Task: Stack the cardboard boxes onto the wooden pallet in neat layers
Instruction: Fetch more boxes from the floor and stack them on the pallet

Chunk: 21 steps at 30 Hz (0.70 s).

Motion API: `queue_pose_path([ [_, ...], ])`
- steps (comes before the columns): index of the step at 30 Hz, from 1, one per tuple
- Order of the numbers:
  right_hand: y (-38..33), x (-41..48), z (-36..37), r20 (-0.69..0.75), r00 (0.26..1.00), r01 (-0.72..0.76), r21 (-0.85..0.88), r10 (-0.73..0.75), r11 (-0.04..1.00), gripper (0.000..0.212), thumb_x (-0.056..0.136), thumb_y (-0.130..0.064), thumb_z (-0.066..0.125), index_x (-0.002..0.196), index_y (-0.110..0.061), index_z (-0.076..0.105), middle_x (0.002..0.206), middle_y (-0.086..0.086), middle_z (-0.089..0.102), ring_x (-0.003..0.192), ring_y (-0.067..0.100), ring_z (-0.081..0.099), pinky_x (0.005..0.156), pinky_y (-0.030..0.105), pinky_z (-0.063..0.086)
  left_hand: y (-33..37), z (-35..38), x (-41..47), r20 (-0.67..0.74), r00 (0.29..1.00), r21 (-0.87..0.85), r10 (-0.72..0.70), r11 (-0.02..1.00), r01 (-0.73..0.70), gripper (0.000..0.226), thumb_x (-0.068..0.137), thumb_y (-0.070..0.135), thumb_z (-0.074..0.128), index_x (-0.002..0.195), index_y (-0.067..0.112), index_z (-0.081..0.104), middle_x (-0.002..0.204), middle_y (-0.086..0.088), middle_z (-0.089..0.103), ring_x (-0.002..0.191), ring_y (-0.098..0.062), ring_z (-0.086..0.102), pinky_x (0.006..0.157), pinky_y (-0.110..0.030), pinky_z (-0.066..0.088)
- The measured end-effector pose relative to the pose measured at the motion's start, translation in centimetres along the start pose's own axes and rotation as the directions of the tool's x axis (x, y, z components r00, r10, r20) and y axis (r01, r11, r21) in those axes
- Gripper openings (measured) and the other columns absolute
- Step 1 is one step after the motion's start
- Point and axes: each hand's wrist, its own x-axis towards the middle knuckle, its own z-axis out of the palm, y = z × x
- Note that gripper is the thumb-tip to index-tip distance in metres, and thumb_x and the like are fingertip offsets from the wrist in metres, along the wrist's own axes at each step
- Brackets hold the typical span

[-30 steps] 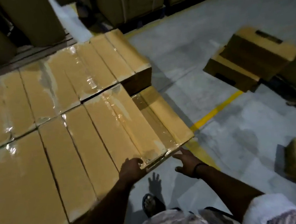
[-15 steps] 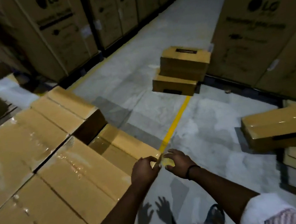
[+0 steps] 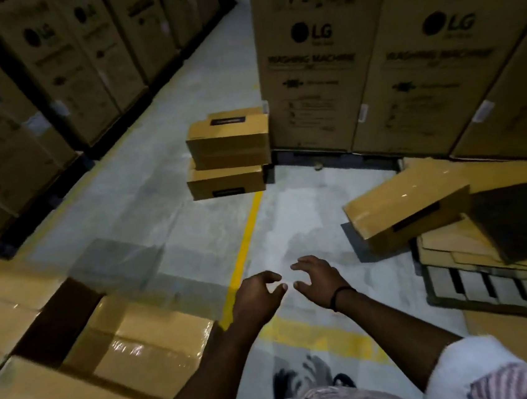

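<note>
A layer of taped cardboard boxes [image 3: 147, 348] fills the lower left, with a dark gap [image 3: 57, 325] between two of them; whatever lies under them is hidden. My left hand [image 3: 256, 294] and my right hand [image 3: 319, 281] hover over the floor to the right of that layer, fingers loosely curled, holding nothing and touching nothing. Two loose boxes [image 3: 228, 157] sit stacked on the floor ahead. Another loose box [image 3: 409, 203] leans tilted at the right.
Tall washing-machine cartons line the left [image 3: 47, 75] and the back right [image 3: 322, 63]. A slatted pallet [image 3: 499, 291] with flattened cardboard [image 3: 455, 244] lies at the right. A yellow floor line [image 3: 246, 237] runs down the aisle. My feet show below the hands.
Both hands have come off the near edge of the box layer and now hang free over the floor. The view has swung up and right toward the aisle.
</note>
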Motion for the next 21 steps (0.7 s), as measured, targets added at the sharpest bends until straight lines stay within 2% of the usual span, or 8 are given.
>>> queue_pose_path([
  [6, 7.9, 0.3, -5.1, -0.164, 0.977, -0.114, 0.129, 0.135, 0.985, 0.048, 0.097, -0.037, 0.061, 0.143, -0.029, 0.053, 0.156, -0.002, 0.039, 0.142, 0.025, 0.037, 0.114, 0.044, 0.035, 7.3, 5.5, 4.9, 0.114, 0.984, 0.111, 0.139, 0.982, -0.151, 0.033, 0.088, 0.050, 0.070, 0.113, 0.029, 0.074, 0.116, 0.012, 0.073, 0.109, -0.007, 0.067, 0.095, -0.031, 0.053],
  [11, 12.5, 1.8, -8.0, -0.269, 0.926, -0.193, 0.265, 0.265, 0.945, 0.049, 0.097, -0.034, 0.061, 0.144, -0.027, 0.052, 0.155, -0.001, 0.041, 0.144, 0.024, 0.035, 0.116, 0.041, 0.033, 10.9, 7.9, 8.9, 0.207, 0.963, 0.164, 0.175, 0.964, -0.211, 0.032, 0.090, 0.051, 0.069, 0.115, 0.030, 0.073, 0.117, 0.014, 0.073, 0.110, -0.007, 0.066, 0.095, -0.031, 0.052],
  [16, 16.9, 3.8, -10.2, -0.258, 0.874, -0.323, 0.325, 0.412, 0.889, 0.052, 0.101, -0.035, 0.058, 0.150, -0.026, 0.044, 0.160, 0.000, 0.034, 0.147, 0.026, 0.028, 0.116, 0.048, 0.030, 12.4, 9.8, 14.7, 0.300, 0.935, 0.194, 0.189, 0.947, -0.254, 0.032, 0.091, 0.049, 0.069, 0.115, 0.029, 0.073, 0.118, 0.012, 0.072, 0.108, -0.007, 0.067, 0.094, -0.030, 0.052],
  [21, 21.9, 8.3, -13.3, -0.251, 0.832, -0.402, 0.339, 0.494, 0.850, 0.052, 0.100, -0.033, 0.060, 0.149, -0.023, 0.046, 0.159, 0.003, 0.035, 0.142, 0.032, 0.035, 0.112, 0.051, 0.035, 14.9, 11.9, 23.2, 0.365, 0.905, 0.191, 0.221, 0.933, -0.305, 0.030, 0.093, 0.048, 0.067, 0.117, 0.030, 0.072, 0.120, 0.013, 0.071, 0.107, -0.007, 0.066, 0.094, -0.031, 0.052],
])
